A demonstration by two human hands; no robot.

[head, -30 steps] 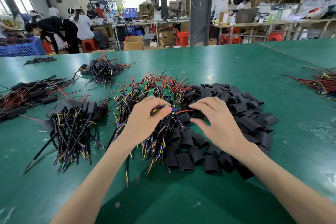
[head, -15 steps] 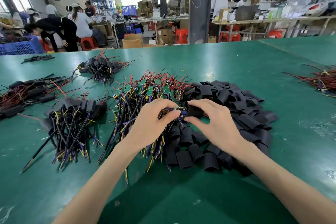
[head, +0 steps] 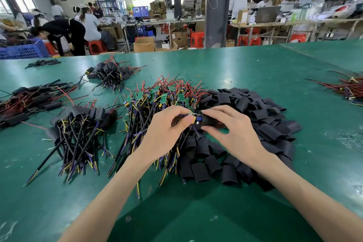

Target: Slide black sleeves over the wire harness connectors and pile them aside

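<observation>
My left hand point(head: 167, 129) pinches the connector end of one wire harness point(head: 191, 117) above the middle of the green table point(head: 245, 68). My right hand point(head: 233, 133) grips a black sleeve point(head: 209, 120) whose mouth sits over the tip of that connector. Under my hands lies a heap of bare harnesses with small green boards point(head: 163, 98). A big pile of loose black sleeves point(head: 253, 108) spreads to the right and in front. A pile of sleeved harnesses point(head: 78, 129) lies to the left.
More sleeved bundles lie at the far left point(head: 29, 100) and back left point(head: 112, 72). A red-wired bundle point(head: 347, 88) rests at the right edge. A small dark bundle point(head: 43, 63) sits near the far edge. People work at benches behind the table.
My right hand picked a black sleeve from the pile and brought it to the connector in my left hand; the sleeve now covers the connector's tip.
</observation>
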